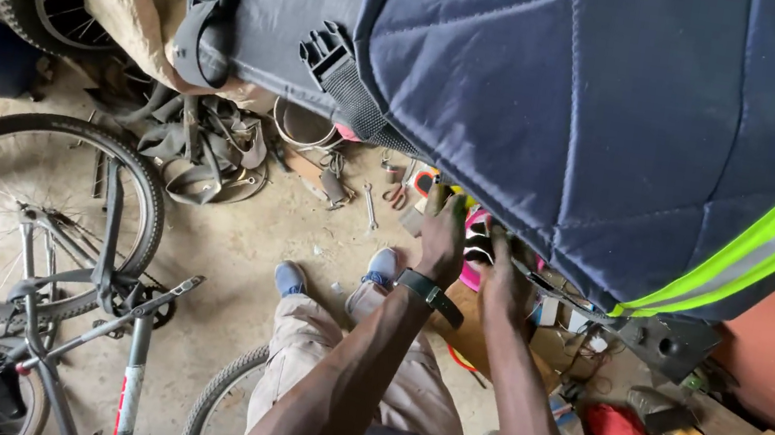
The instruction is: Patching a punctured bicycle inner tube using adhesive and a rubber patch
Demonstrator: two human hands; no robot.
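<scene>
Left hand (443,239) and right hand (503,282) reaching under the hem of a quilted navy fabric bag with a neon-yellow reflective stripe (614,118) hanging just above them, fingers hidden, grip unclear, upturned grey bicycle (49,251) lying well left.

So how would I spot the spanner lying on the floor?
Start at the big quilted navy bag filling the top. Below its black strap buckle, on the dusty floor, lies a small silver spanner. Beside it are red-handled pliers; the spanner is all bare metal.
</scene>
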